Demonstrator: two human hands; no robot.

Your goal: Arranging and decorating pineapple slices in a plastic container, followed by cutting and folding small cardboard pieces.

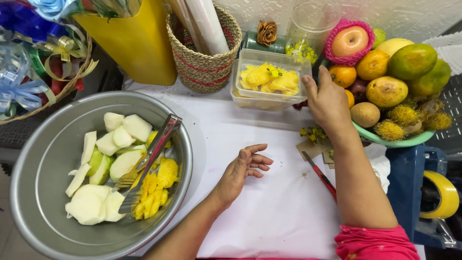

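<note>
A person's left hand rests palm up on the white paper covering the table, fingers loosely curled and holding nothing, just beside the rim of a large metal bowl. The right hand reaches forward to the near edge of a green fruit plate, fingers spread and open against the piled fruit; whether it grips anything cannot be told from this angle. The two hands are well apart.

The plate carries oranges, a green mango, a kiwi, spiky rambutans and an apple in pink netting. Just left of the right hand sits a clear plastic box holding yellow pineapple pieces, lid off.

The metal bowl holds pale guava slices, cut pineapple and metal tongs (their handle end leaning on the rim). A red-handled knife lies on the paper beside the right forearm, touched by neither hand. Behind stand a woven basket with paper rolls, a yellow bag and a wicker basket of ribbon bows. A yellow tape roll sits on a blue dispenser at far right.
</note>
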